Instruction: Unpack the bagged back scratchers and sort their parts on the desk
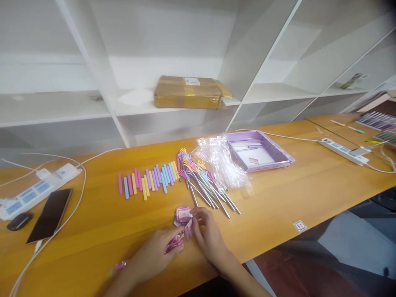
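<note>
Pink, glossy packaging sits in my left hand, which I have curled shut around it, thumb against fingers. My right hand is bent beside the small pile of pink cards on the worktop, its thumb and fingertips drawn near each other at a pink slip; whether they pinch it, I cannot tell. Beyond the hands I see metal rods with colourful hand-shaped ends, heaped loosely, some beside the clear plastic bags. Those bags lie against the purple box, where a few thin pieces and a small label rest. To the left of the rods, pink, blue, yellow and purple tubes form an uneven row. A blurred pink item lies near my left forearm.
</note>
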The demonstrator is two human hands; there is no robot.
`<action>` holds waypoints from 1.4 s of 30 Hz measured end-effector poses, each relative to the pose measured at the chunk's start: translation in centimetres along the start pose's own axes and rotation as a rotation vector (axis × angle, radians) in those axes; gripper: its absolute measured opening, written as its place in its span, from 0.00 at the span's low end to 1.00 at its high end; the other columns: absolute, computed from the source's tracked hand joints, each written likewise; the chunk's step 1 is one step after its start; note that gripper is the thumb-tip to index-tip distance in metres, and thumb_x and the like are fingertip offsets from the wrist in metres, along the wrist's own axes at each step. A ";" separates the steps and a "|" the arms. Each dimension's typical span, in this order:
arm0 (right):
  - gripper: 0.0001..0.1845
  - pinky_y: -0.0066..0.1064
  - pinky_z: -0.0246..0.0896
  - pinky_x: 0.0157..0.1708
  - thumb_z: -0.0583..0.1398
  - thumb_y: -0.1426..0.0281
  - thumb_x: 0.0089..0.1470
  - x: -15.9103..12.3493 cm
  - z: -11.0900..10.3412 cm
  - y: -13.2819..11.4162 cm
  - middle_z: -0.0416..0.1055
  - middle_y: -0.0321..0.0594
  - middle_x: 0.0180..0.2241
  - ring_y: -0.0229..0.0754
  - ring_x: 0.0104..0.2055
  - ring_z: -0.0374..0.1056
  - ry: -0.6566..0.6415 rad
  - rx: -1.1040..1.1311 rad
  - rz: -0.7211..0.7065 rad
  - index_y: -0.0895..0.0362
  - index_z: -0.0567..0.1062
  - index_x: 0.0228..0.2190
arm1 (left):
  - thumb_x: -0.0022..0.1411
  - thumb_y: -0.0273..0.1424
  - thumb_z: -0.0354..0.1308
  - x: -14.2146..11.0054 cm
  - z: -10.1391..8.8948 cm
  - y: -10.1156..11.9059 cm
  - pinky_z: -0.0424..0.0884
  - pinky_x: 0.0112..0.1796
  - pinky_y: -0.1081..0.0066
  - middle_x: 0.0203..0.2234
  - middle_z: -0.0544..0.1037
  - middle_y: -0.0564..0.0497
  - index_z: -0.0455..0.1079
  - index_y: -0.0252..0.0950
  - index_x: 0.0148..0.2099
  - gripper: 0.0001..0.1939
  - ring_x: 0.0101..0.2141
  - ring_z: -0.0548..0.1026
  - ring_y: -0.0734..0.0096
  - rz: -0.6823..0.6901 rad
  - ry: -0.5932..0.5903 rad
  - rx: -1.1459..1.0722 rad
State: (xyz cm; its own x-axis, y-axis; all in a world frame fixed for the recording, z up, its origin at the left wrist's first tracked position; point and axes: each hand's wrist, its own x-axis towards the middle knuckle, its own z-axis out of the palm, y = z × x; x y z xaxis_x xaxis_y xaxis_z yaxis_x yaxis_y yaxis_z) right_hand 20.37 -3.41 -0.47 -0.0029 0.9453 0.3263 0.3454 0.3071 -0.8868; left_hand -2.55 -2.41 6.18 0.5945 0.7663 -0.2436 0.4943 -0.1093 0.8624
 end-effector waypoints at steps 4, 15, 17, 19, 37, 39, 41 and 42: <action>0.10 0.38 0.76 0.47 0.52 0.75 0.73 0.6 -1.1 -0.2 0.74 0.45 0.49 0.45 0.50 0.76 -0.023 -0.042 -0.112 0.50 0.71 0.48 | 0.72 0.40 0.58 -0.1 -0.2 0.2 0.73 0.50 0.66 0.46 0.85 0.49 0.71 0.48 0.72 0.28 0.44 0.79 0.57 0.010 0.035 0.021; 0.06 0.40 0.70 0.54 0.59 0.67 0.73 -0.4 -3.4 -2.1 0.71 0.45 0.51 0.47 0.54 0.71 -0.224 0.139 0.073 0.50 0.76 0.44 | 0.76 0.43 0.58 -0.7 -1.3 1.2 0.74 0.50 0.68 0.49 0.86 0.51 0.67 0.50 0.74 0.28 0.43 0.82 0.62 0.077 -0.102 0.041; 0.07 0.40 0.69 0.55 0.59 0.66 0.73 -0.6 -3.7 -2.0 0.71 0.43 0.48 0.47 0.53 0.71 -0.246 0.169 0.087 0.51 0.76 0.39 | 0.76 0.43 0.59 -0.9 -1.5 1.4 0.73 0.55 0.66 0.56 0.84 0.51 0.65 0.52 0.75 0.28 0.50 0.82 0.61 0.076 -0.103 0.043; 0.08 0.40 0.68 0.54 0.59 0.66 0.73 -0.6 -4.0 -1.8 0.71 0.43 0.47 0.47 0.52 0.71 -0.234 0.166 0.097 0.51 0.76 0.38 | 0.76 0.43 0.59 -1.2 -1.6 1.6 0.73 0.57 0.64 0.60 0.82 0.50 0.64 0.53 0.75 0.29 0.54 0.82 0.60 0.055 -0.085 0.066; 0.27 0.54 0.65 0.60 0.71 0.56 0.62 8.0 -4.1 -0.7 0.70 0.52 0.57 0.59 0.60 0.65 -0.491 -0.539 -0.290 0.54 0.75 0.56 | 0.76 0.45 0.57 -11.6 0.0 -3.8 0.74 0.63 0.58 0.64 0.78 0.53 0.72 0.50 0.70 0.25 0.63 0.78 0.54 -0.263 0.322 0.179; 0.44 0.57 0.62 0.63 0.75 0.50 0.54 7.4 -4.3 -0.8 0.69 0.53 0.61 0.63 0.64 0.63 -0.576 -0.546 -0.303 0.53 0.69 0.64 | 0.76 0.46 0.57 -12.1 0.3 -4.1 0.73 0.64 0.54 0.64 0.78 0.52 0.72 0.50 0.71 0.25 0.64 0.77 0.52 -0.273 0.332 0.180; 0.50 0.58 0.61 0.63 0.77 0.49 0.49 7.0 -4.1 -0.7 0.69 0.54 0.60 0.64 0.64 0.64 -0.607 -0.575 -0.287 0.54 0.67 0.66 | 0.75 0.47 0.57 -12.5 0.6 -4.5 0.71 0.65 0.52 0.65 0.78 0.53 0.71 0.52 0.71 0.26 0.64 0.76 0.51 -0.275 0.318 0.186; 0.50 0.58 0.61 0.62 0.78 0.50 0.49 7.0 -3.9 -0.6 0.70 0.54 0.59 0.64 0.63 0.64 -0.616 -0.587 -0.280 0.54 0.68 0.65 | 0.75 0.47 0.57 -12.7 0.7 -4.7 0.71 0.65 0.52 0.65 0.78 0.53 0.71 0.52 0.71 0.26 0.65 0.76 0.51 -0.273 0.311 0.188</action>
State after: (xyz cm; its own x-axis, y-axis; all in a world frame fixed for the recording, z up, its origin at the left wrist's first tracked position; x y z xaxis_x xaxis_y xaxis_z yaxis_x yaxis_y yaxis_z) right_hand 23.83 2.58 3.65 -0.6044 0.7873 0.1220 0.6803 0.5897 -0.4353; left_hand -11.98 -12.03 4.88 0.2218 0.9337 -0.2810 0.7298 0.0322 0.6829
